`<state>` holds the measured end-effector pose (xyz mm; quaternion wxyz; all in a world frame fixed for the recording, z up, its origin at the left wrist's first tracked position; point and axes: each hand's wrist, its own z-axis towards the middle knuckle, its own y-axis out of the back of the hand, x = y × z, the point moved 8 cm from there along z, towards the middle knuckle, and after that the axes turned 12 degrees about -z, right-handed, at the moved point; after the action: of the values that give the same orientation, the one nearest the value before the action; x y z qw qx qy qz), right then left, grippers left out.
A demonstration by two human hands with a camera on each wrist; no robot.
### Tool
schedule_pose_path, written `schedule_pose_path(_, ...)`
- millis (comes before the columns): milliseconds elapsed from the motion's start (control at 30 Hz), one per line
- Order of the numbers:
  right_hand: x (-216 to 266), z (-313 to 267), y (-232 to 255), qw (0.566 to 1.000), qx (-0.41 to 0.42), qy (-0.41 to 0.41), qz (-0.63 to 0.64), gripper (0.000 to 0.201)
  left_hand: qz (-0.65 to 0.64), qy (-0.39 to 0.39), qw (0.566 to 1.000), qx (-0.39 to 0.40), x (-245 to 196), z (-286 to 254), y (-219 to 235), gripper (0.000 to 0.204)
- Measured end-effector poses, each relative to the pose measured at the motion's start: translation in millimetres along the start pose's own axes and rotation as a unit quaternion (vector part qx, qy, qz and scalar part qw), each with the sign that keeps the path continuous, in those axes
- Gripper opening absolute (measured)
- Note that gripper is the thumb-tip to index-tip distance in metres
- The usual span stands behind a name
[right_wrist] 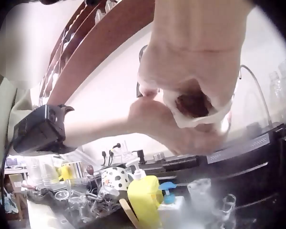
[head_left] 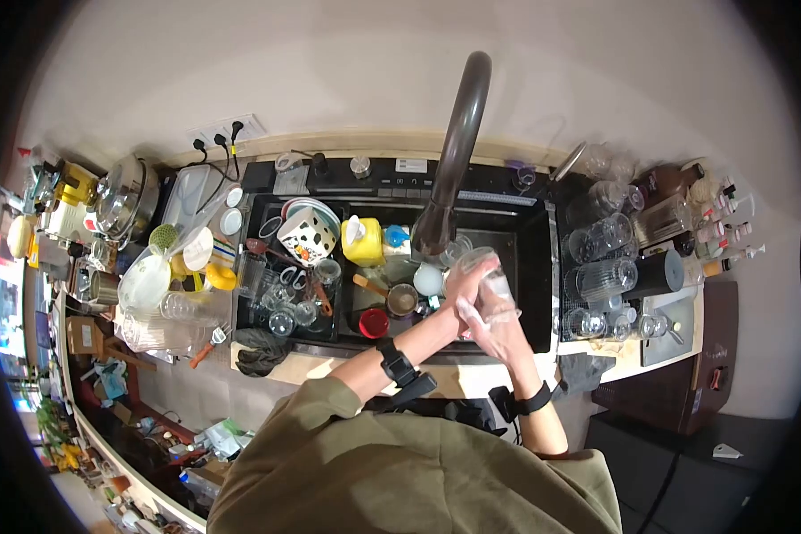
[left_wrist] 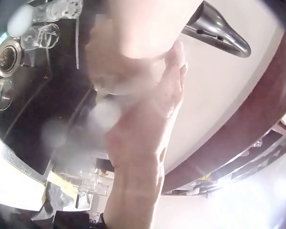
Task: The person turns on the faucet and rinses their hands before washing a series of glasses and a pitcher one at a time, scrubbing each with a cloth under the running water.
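A clear drinking glass [head_left: 497, 290] is held between both hands over the black sink [head_left: 534, 267], below and right of the dark faucet [head_left: 436, 222]. My left hand [head_left: 465, 285] grips it at its far end, fingers bent around it. My right hand [head_left: 493, 335] holds it from the near side, close against the left wrist. In the right wrist view the right hand [right_wrist: 195, 71] is curled above the left forearm. The left wrist view is hazy, and the hands [left_wrist: 138, 109] largely hide the glass there.
A yellow pump bottle [head_left: 361, 244], a blue-topped pump bottle [head_left: 397, 237], a red cup [head_left: 373, 323] and a wooden-handled pan [head_left: 402, 301] stand left of the hands. A cow-patterned bowl [head_left: 308, 237] and several glasses fill the left side. More glasses [head_left: 601, 280] crowd the right counter.
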<state>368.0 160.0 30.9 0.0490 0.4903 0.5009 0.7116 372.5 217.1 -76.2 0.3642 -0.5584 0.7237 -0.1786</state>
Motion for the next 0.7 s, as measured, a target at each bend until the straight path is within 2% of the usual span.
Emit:
schedule_pose_path(33,-6,0,-5,1.0,-0.018,0.009,0.01,0.042,0.052,-0.098,0.993,0.04,-8,8,1,0.037)
schedule_pose_path(67,-26,-4,-13,0.973,-0.03,-0.073,0.215,0.042,0.008,-0.069,0.995,0.07,-5,1,-4,0.038)
schedule_pose_path(100,-45,-11,-24,0.899,-0.038,-0.154,0.409,0.042,-0.037,-0.039,0.994,0.099,-3,-8,-8,0.039)
schedule_pose_path(133,-58,-18,-39,0.78,-0.046,-0.227,0.582,0.042,-0.081,-0.012,0.988,0.128,0,-15,-13,0.04)
schedule_pose_path(167,-48,-15,-41,0.612,-0.061,-0.222,0.757,0.047,-0.114,0.039,0.981,0.152,7,-14,-12,0.046)
schedule_pose_path(200,-40,-15,-39,0.533,-0.063,-0.217,0.815,0.054,-0.114,0.049,0.974,0.187,7,-11,-16,0.047)
schedule_pose_path(267,-44,-14,-43,0.513,-0.045,-0.175,0.839,0.054,-0.119,0.075,0.958,0.251,6,-15,-21,0.049)
schedule_pose_path(300,-49,-15,-45,0.528,-0.048,-0.179,0.829,0.054,-0.114,0.09,0.957,0.251,6,-18,-21,0.052)
schedule_pose_path(367,-56,-18,-49,0.553,-0.056,-0.186,0.81,0.055,-0.076,0.068,0.962,0.252,1,-20,-23,0.052)
schedule_pose_path(400,-61,-22,-47,0.59,-0.047,-0.177,0.786,0.052,-0.057,0.058,0.964,0.255,-3,-18,-26,0.052)
schedule_pose_path(467,-64,-26,-38,0.662,-0.029,-0.157,0.732,0.046,0.082,-0.02,0.97,0.226,-18,-10,-24,0.057)
schedule_pose_path(500,-68,-19,-22,0.87,-0.11,-0.15,0.456,0.046,0.151,-0.058,0.964,0.209,-28,-8,-24,0.06)
schedule_pose_path(533,-59,-21,-4,0.977,-0.068,-0.12,0.161,0.052,0.234,-0.054,0.952,0.192,-30,-5,-25,0.057)
schedule_pose_path(567,-37,-20,4,0.999,-0.031,-0.032,0.013,0.057,0.314,-0.049,0.932,0.173,-36,-11,-32,0.055)
schedule_pose_path(600,-21,-21,0,0.989,0.008,0.058,-0.135,0.062,0.391,-0.045,0.906,0.153,-39,-13,-35,0.052)
schedule_pose_path(633,-19,-21,-6,0.988,-0.008,0.104,-0.112,0.063,0.432,-0.05,0.892,0.126,-37,1,-27,0.04)
schedule_pose_path(700,-16,-20,-8,0.99,-0.023,0.1,-0.092,0.063,0.441,-0.045,0.891,0.098,-34,3,-21,0.036)
